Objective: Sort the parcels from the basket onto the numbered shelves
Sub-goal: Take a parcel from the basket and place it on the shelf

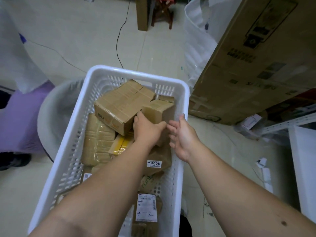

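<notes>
White slotted plastic basket (95, 77) on the tiled floor (77, 31), full of brown cardboard parcels, left hand (147, 129) gripping a small tan cardboard box (158, 110) at the far right of the basket, right hand (182, 135) open, fingers spread just beside it, large brown carton (253, 65) standing to the right

- Large cardboard carton (248, 65), printed, leaning at right.
- White plastic sack (198, 40) beside it.
- Black cable (119, 40) across pale tiled floor (77, 40).
- Dark red wooden stool (162, 14) at top.
- Purple cloth (20, 117) at left.
</notes>
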